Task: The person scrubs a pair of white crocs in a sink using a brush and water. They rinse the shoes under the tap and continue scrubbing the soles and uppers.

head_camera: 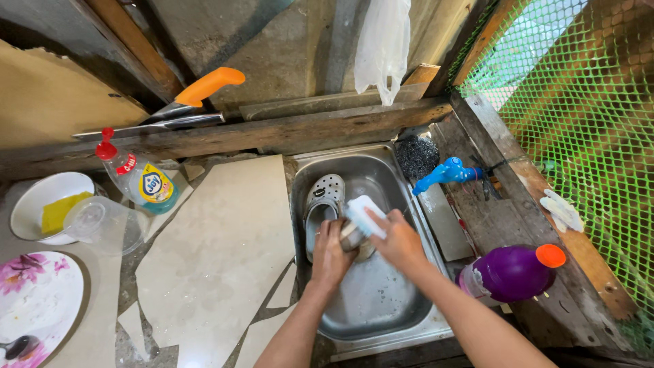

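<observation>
Both forearms are reaching in from the near edge over the steel sink [381, 310], whose near half is lying bare. The left hand [332, 251] is curling around a small item [353, 240] over the middle of the basin, fingers closed on it; what the item is cannot be told, since both hands are covering most of it. The right hand [398, 240] is gripping a white and blue sponge [364, 215], fingers wrapped over it, and pressing it onto that same item. Just beyond the hands, a grey clog shoe [324, 197] is lying in the far left part of the basin, close to the sink's left wall.

To the right, a purple bottle with an orange cap [511, 271] is lying on its side on the wooden ledge, near the right forearm. A blue tap [446, 172] is jutting over the sink's far right corner, beside a steel scouring pad [416, 155].

Left of the sink, a cracked tiled counter [218, 238] is offering a broad open surface. Further left, a clear plastic cup [102, 223], a white bowl with a yellow sponge [30, 204], a dish soap bottle [139, 178] and a floral plate [41, 300] are crowding the edge. At the far wall, an orange-handled knife [184, 102] is resting on a beam.
</observation>
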